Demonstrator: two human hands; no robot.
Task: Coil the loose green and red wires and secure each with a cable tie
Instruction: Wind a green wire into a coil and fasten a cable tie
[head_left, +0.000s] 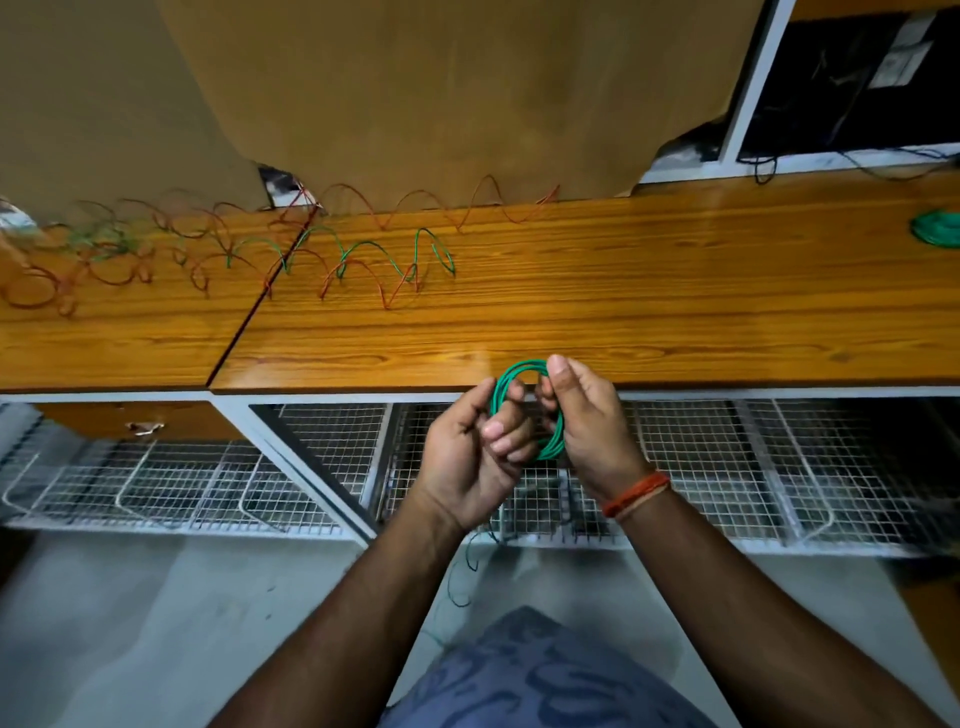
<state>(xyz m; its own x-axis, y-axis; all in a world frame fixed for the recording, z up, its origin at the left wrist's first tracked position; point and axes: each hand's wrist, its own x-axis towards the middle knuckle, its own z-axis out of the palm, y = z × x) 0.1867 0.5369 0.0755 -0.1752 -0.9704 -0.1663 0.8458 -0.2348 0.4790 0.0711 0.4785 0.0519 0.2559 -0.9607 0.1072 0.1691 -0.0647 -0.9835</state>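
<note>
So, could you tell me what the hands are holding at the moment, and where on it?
A green wire coil: the left hand grips its left side, the right hand its right.

My fingers (506, 431) cover part of the green coil (524, 371) at centre frame. A second green bundle (937, 228) is cut off at the right edge. Loose red and green wires (78, 249) blur together at far left.

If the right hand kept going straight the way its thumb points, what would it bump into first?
Probably the front edge of the orange wooden table, just beyond the right hand gripping the green wire coil. Depth is hard to judge.
</note>
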